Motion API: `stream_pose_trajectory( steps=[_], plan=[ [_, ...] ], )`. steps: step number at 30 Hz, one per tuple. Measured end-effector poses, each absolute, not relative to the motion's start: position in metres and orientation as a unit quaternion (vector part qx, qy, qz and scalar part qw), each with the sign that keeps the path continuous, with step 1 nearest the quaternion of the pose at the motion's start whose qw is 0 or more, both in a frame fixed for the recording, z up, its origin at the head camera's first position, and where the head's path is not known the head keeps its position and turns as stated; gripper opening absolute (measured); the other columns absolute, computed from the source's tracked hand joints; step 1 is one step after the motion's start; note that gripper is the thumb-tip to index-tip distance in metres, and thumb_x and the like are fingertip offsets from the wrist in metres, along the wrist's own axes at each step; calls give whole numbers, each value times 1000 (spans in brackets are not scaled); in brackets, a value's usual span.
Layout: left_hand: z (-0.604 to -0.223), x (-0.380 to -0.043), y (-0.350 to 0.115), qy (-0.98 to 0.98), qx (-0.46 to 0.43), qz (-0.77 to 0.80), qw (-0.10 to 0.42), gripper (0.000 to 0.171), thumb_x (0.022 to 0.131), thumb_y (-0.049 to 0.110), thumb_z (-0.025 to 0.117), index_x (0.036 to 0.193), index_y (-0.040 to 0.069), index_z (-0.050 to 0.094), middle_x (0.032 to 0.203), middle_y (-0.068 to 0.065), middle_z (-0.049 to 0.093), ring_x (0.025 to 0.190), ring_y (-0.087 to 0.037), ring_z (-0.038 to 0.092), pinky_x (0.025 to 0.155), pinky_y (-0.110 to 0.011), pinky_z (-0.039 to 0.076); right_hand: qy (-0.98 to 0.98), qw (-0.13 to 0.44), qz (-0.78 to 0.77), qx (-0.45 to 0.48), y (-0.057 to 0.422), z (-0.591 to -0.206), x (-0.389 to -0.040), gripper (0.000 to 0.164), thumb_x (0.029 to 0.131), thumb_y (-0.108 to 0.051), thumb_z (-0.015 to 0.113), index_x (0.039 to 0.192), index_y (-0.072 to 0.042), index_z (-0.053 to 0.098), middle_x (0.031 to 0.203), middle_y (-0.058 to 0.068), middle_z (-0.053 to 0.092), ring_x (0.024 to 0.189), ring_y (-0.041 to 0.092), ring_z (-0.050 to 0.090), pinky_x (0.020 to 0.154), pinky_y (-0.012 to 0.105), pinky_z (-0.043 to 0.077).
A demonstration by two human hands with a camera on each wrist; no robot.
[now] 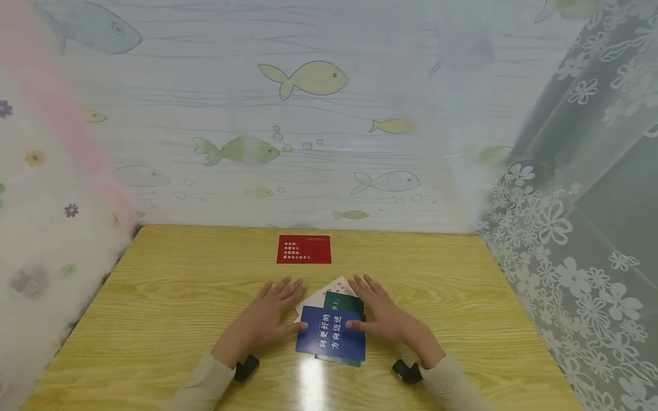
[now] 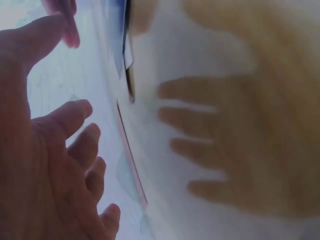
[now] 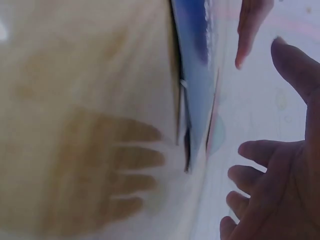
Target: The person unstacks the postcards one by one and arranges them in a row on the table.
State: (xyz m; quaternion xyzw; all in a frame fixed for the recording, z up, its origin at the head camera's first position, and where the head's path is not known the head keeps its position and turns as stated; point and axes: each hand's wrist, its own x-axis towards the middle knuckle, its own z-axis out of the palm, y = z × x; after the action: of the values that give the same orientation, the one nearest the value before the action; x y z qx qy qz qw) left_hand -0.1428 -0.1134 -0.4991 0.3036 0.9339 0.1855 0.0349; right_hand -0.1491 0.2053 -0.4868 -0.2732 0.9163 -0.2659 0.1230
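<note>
A blue card point(image 1: 331, 334) with white lettering tops a small overlapping pile. From beneath it a dark green card point(image 1: 341, 301) sticks out at the far side, and more green shows along the near edge. A pale card point(image 1: 315, 301) lies slanted under these. My left hand point(image 1: 267, 317) is spread at the pile's left, its thumb over the blue card's left edge; my right hand point(image 1: 385, 317) mirrors it on the right. In both wrist views the fingers point(image 2: 82, 142) are apart from the tabletop, with their reflections below. Neither hand grips anything.
A red card point(image 1: 304, 249) with white lettering lies alone near the back of the wooden table point(image 1: 180, 297). Fish-patterned cloth point(image 1: 308, 125) hangs behind, with flowered cloth at left and lace-like cloth point(image 1: 576, 274) at right. A dark strap sits on each wrist.
</note>
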Motion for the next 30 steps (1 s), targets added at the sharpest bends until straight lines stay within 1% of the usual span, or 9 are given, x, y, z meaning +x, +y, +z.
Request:
stream_pose_trajectory(
  steps=[5, 12, 18, 23, 26, 30],
  plan=[
    [-504, -131, -113, 932, 301, 195, 52, 82, 94, 62, 58, 159, 16, 37, 166, -4, 31, 156, -34, 21, 125, -61, 14, 915, 141, -254, -279, 210, -493, -133, 103, 88, -56, 73, 162, -5, 22, 170, 18, 15, 156, 44, 4, 124, 66, 12],
    [-508, -120, -112, 930, 305, 198, 60, 89, 90, 70, 58, 160, 18, 36, 167, -1, 29, 156, -31, 20, 125, -61, 14, 919, 154, -233, -277, 218, -500, -117, 113, 81, -64, 75, 163, -8, 21, 171, 13, 13, 157, 40, 4, 124, 64, 15],
    [-510, -116, -112, 929, 309, 197, 53, 92, 88, 72, 59, 158, 16, 40, 166, -4, 32, 155, -34, 23, 124, -63, 17, 923, 151, -219, -279, 221, -500, -109, 119, 78, -65, 76, 161, 0, 21, 170, 19, 12, 157, 41, 4, 126, 60, 11],
    [-510, -117, -114, 931, 305, 190, 58, 94, 87, 72, 59, 158, 15, 38, 167, -4, 30, 155, -34, 23, 124, -62, 17, 929, 144, -204, -273, 223, -495, -106, 116, 80, -60, 78, 159, 5, 23, 168, 24, 11, 156, 45, 5, 125, 62, 12],
    [-510, -117, -116, 932, 304, 187, 55, 96, 85, 72, 62, 159, 14, 37, 167, -5, 30, 155, -35, 23, 124, -62, 17, 930, 139, -202, -272, 224, -492, -106, 113, 80, -57, 79, 158, 6, 25, 167, 26, 12, 155, 46, 6, 124, 63, 12],
    [-508, -120, -116, 932, 308, 183, 57, 99, 84, 71, 65, 160, 14, 36, 168, -5, 28, 156, -34, 21, 125, -62, 16, 927, 145, -215, -271, 223, -490, -105, 111, 81, -53, 80, 157, 6, 27, 167, 25, 13, 156, 45, 5, 125, 63, 11]
  ],
)
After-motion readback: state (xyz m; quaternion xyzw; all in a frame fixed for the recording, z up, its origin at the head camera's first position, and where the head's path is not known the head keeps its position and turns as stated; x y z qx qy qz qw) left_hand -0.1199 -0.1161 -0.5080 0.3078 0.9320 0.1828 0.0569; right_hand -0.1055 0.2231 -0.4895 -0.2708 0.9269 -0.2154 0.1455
